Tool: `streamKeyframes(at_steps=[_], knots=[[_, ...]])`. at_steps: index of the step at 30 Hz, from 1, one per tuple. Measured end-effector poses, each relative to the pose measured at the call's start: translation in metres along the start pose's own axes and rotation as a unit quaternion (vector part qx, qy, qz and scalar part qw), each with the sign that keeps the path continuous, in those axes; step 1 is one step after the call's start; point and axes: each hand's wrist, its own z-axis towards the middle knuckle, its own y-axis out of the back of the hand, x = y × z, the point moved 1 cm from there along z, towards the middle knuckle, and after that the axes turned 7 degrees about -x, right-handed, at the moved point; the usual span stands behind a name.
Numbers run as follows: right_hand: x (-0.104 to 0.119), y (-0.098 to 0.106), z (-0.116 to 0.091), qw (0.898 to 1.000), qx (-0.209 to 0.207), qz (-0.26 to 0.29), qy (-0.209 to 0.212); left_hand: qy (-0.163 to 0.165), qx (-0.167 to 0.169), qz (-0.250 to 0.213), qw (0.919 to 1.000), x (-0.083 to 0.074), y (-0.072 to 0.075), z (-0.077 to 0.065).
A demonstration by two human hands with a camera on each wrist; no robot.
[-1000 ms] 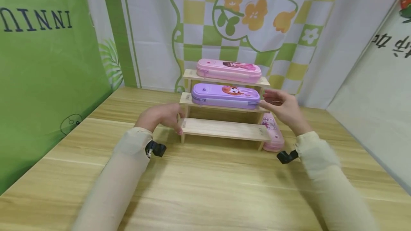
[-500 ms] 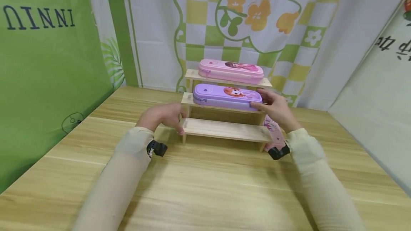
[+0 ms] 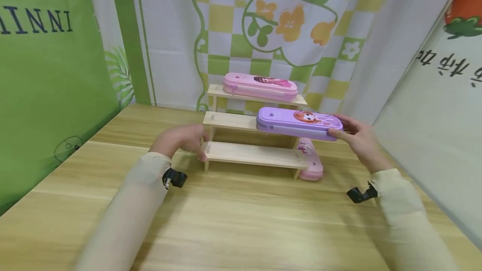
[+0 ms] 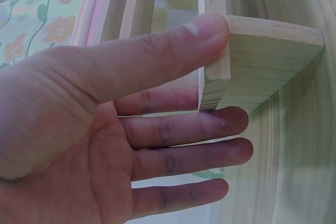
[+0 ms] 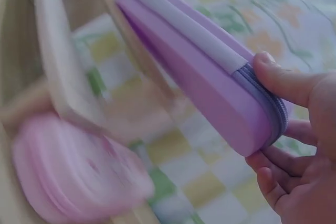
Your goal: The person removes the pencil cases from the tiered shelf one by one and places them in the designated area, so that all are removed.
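My right hand [image 3: 362, 142] grips the right end of a purple zippered pencil case [image 3: 299, 123] printed with a red-haired girl, thumb on the near side. The case overlaps the middle step and juts past its right end in the head view. With thumb and index finger, my left hand [image 3: 184, 140] pinches the left end of the bottom step of a three-step wooden shelf [image 3: 256, 154]; the other fingers stretch out straight in the left wrist view. On the top step lies a pink pencil case [image 3: 260, 87].
Another pink pencil case [image 3: 311, 166], with a bunny print, lies on the table against the shelf's right side, partly hidden by it. The wood-grain table [image 3: 241, 221] reaches back to a patterned curtain [image 3: 222, 20]. A green cloth [image 3: 49, 95] hangs at the left.
My right hand has closed on the right end of the purple pencil case and drawn it rightward along the middle step. The left hand keeps its hold on the bottom step.
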Motion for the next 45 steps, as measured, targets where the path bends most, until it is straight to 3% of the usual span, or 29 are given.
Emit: streamKeyframes(at_steps=[7, 13, 17, 19, 26, 35, 45], knots=[[-0.034, 0.054, -0.002, 0.999, -0.001, -0.048, -0.004, 0.005, 0.002, -0.004, 1.0, 0.005, -0.002, -0.006], [-0.052, 0.092, -0.011, 0.999, -0.035, 0.0, -0.015, 0.004, 0.002, -0.005, 1.0, 0.002, 0.0, -0.008], [-0.062, 0.106, -0.013, 0.997, -0.056, 0.04, -0.03, 0.0, 0.002, -0.008, 1.0, 0.0, 0.002, -0.006], [-0.068, 0.108, -0.012, 0.995, -0.064, 0.057, -0.047, 0.0, 0.004, -0.009, 1.0, -0.001, 0.003, -0.005], [-0.088, 0.094, -0.007, 0.986, -0.084, -0.075, -0.125, 0.0, 0.004, -0.013, 0.9999, 0.0, -0.001, -0.004], [-0.094, 0.081, -0.007, 0.98, -0.103, -0.108, -0.13, -0.005, 0.002, -0.008, 1.0, 0.0, -0.001, -0.002], [-0.098, 0.08, -0.01, 0.975, -0.08, -0.162, -0.132, -0.003, -0.001, -0.001, 1.0, -0.001, -0.001, -0.004]])
